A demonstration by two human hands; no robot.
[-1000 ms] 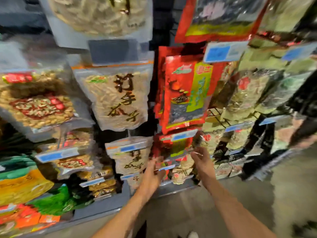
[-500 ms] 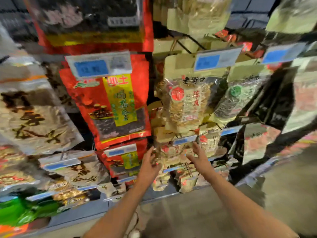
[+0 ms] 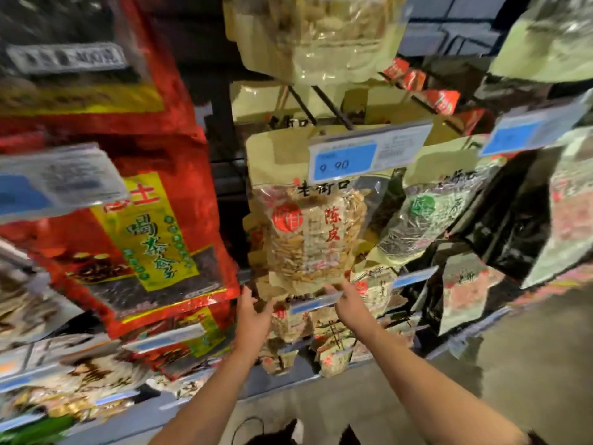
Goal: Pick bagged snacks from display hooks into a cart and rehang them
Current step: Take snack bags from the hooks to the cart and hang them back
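A beige and clear snack bag point(image 3: 316, 239) with red characters hangs from a hook behind a blue price tag point(image 3: 369, 152) at the centre of the display. My left hand point(image 3: 253, 316) is raised just under the bag's lower left corner, fingers straight and thumb spread. My right hand point(image 3: 348, 301) reaches up to the bag's bottom right edge, and its fingertips touch the bag there. Neither hand grips anything. No cart is in view.
A large red bag point(image 3: 144, 239) hangs close on the left. A green-labelled bag point(image 3: 426, 220) and a black bag point(image 3: 513, 220) hang on the right. Smaller bags point(image 3: 288, 322) fill the row behind my hands. The shelf base point(image 3: 279, 379) and the floor point(image 3: 529, 380) lie below.
The view has swung right and closer to the display. Both hands have risen from the lower row of small bags to the bottom of the beige bag.
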